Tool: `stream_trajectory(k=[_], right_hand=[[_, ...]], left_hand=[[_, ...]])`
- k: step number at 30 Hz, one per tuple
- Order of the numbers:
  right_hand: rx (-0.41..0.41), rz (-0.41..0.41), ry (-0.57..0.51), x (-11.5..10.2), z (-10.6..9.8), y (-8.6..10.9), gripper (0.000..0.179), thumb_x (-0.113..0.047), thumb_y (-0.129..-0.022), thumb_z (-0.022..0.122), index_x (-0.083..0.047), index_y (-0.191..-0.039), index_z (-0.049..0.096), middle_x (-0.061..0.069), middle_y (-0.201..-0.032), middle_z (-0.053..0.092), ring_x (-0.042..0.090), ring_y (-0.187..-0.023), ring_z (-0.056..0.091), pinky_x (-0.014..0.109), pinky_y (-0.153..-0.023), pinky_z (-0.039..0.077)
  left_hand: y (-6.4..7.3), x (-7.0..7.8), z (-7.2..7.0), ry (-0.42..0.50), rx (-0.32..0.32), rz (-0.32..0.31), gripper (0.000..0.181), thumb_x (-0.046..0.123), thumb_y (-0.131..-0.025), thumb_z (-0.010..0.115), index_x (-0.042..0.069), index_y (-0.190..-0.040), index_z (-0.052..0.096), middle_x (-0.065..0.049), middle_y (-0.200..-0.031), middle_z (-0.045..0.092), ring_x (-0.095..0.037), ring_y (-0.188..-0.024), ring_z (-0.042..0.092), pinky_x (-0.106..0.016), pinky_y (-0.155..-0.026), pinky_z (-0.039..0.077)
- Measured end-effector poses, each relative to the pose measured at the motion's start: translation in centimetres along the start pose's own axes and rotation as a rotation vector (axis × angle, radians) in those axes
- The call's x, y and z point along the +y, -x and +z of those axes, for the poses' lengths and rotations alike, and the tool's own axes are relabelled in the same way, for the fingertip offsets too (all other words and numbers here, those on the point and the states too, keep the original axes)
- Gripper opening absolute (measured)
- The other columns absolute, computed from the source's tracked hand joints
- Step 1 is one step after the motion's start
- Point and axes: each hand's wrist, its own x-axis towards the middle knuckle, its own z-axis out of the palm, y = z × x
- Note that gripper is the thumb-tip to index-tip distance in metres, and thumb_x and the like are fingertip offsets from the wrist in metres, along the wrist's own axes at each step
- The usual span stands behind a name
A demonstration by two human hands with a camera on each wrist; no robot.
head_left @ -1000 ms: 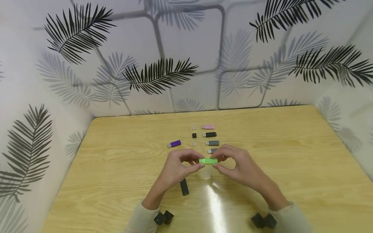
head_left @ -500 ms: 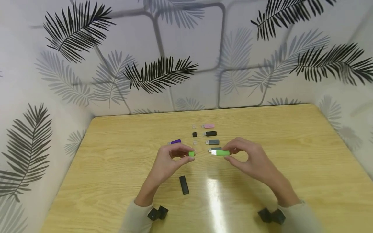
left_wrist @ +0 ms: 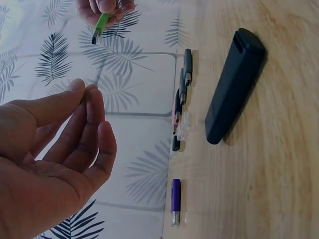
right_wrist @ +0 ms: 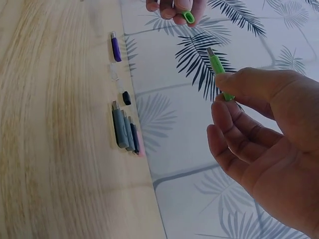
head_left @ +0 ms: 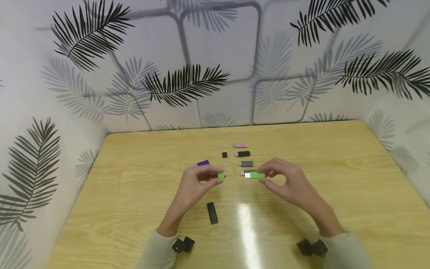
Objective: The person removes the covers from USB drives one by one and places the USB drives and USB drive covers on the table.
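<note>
Between thumb and fingers my left hand (head_left: pixel 198 185) pinches a small green cap (head_left: pixel 220 175), whose hollow end shows in the right wrist view. My right hand (head_left: pixel 285 183) pinches the green USB stick (head_left: pixel 256 175), its bare metal plug pointing left toward the cap. Both hands are raised over the table, with a gap between cap and stick. Just behind the green stick, a grey USB stick (head_left: pixel 246 172) is partly covered. A purple USB stick (head_left: pixel 203 163) lies beyond my left hand, partly hidden in the head view but whole in the left wrist view.
Uncapped pink (head_left: pixel 241 145), black (head_left: pixel 243 153) and grey (head_left: pixel 246 163) USB sticks lie in a column on the wooden table (head_left: pixel 134 179). Left of them are a black cap (head_left: pixel 224 154) and clear caps (head_left: pixel 225 164). A larger black stick-shaped object (head_left: pixel 212 213) lies nearer.
The green cap has come off the green USB stick. My left hand moved left with the cap, my right hand right with the stick; over the last half second both barely moved.
</note>
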Motion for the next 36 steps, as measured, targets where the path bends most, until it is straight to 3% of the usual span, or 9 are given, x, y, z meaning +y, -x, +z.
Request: stream_trajectory(k=[8,15,26,36], right_hand=[[-0.022,0.056,-0.028,0.9,0.8,0.3,0.031,0.008,-0.082,0.082,-0.011,-0.105,0.075,-0.003,-0.103,0.073,0.017,-0.088,0.069,0.034,-0.075,0.061],[-0.040,0.096,-0.040,1.6,1.4,0.3,0.029,0.008,-0.083,0.081,-0.010,-0.105,0.075,-0.002,-0.103,0.073,0.013,-0.086,0.068,0.032,-0.075,0.061],[-0.087,0.197,-0.089,2.3,2.2,0.4,0.025,0.006,-0.086,0.078,-0.010,-0.105,0.075,-0.001,-0.102,0.072,0.015,-0.087,0.068,0.033,-0.076,0.061],[-0.131,0.271,-0.103,2.9,2.6,0.8,0.024,0.007,-0.086,0.078,-0.008,-0.104,0.074,0.001,-0.102,0.073,0.016,-0.088,0.067,0.032,-0.077,0.061]], left_hand=[[0.0,-0.8,0.4,-0.023,0.032,-0.047,0.016,0.006,-0.088,0.081,0.005,-0.104,0.081,-0.005,-0.097,0.078,-0.020,-0.087,0.073,-0.032,-0.079,0.061],[0.0,-1.4,0.6,-0.003,0.010,-0.062,0.021,0.002,-0.088,0.078,-0.002,-0.109,0.078,-0.012,-0.103,0.077,-0.025,-0.090,0.074,-0.026,-0.077,0.060],[0.0,-1.6,0.9,-0.106,0.025,-0.107,0.015,0.004,-0.087,0.082,0.006,-0.101,0.081,-0.005,-0.097,0.077,-0.015,-0.083,0.072,-0.024,-0.073,0.059],[-0.3,-2.1,1.4,-0.140,0.014,-0.124,0.013,0.002,-0.087,0.081,0.003,-0.100,0.080,-0.007,-0.096,0.077,-0.018,-0.083,0.074,-0.026,-0.074,0.060]])
